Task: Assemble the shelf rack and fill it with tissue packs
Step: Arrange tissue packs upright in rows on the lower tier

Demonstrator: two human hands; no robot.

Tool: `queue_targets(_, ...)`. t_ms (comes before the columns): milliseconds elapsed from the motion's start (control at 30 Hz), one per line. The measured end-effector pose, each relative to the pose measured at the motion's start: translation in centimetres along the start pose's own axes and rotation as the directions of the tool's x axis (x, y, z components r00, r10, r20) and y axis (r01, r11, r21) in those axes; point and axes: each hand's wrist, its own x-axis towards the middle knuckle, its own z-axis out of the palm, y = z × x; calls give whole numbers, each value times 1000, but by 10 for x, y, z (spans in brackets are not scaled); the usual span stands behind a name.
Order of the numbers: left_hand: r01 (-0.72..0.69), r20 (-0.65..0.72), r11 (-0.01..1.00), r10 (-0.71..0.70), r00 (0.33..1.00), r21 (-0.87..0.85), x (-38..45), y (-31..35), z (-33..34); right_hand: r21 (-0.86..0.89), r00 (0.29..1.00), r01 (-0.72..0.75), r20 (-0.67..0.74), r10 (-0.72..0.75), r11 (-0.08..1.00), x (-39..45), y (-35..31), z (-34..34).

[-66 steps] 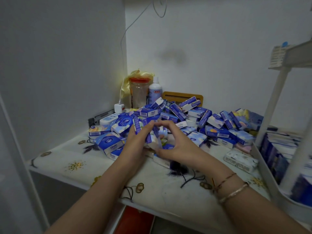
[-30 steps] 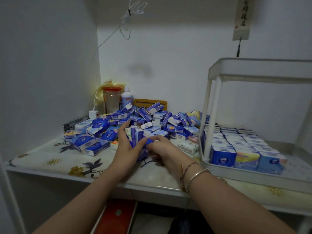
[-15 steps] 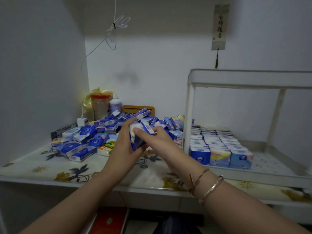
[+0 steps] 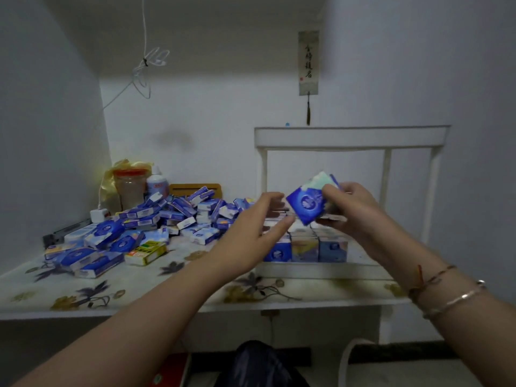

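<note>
Right hand [image 4: 353, 209] gripped a bunch of glossy blue tissue packs [image 4: 310, 203] above the white plastic rack [image 4: 351, 136], fingers clamped on them. Left hand [image 4: 258, 222] hovered beside, fingers apart, straight. Boxy packs heaped on floral worktop [image 4: 83, 294].

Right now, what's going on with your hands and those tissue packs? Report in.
Right hand grips a stack of packs above the rack. Left hand open beside it, holding nothing. Lower tray partly filled; pile waiting on table. Nothing blocking.
</note>
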Motion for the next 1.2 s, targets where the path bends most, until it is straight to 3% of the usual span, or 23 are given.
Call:
queue_targets(200,-4,184,961,-49,982,276,40,-7,70,-200,973,-106,-222,60,974,65,48,-85)
queue_targets(333,29,180,898,-120,976,440,75,-12,102,-531,974,-195,-206,97,824,109,82,-105)
queue_targets(433,16,240,840,-174,955,542,98,-29,111,-627,975,-218,-162,149,748,134,101,-103)
queue_targets(533,40,347,834,-272,898,551,110,-44,116,-647,972,-226,-101,212,728,155,122,-97)
queue_targets(667,18,379,823,-281,882,567,110,-45,119,-600,953,-259,-33,300,757,170,131,-88)
queue_targets(833,34,397,822,-310,864,569,112,-44,118,-765,936,-174,67,346,620,179,127,-79)
queue_targets(933,38,401,828,-311,862,560,111,-44,118,-761,940,-206,20,340,615,177,134,-75)
queue_targets(1067,34,402,828,-308,862,560,108,-44,117,-611,942,-328,-149,302,721,170,141,-78)
queue_targets(1200,26,408,835,-296,864,550,109,-44,117,-614,923,-354,-107,371,705,167,146,-76)
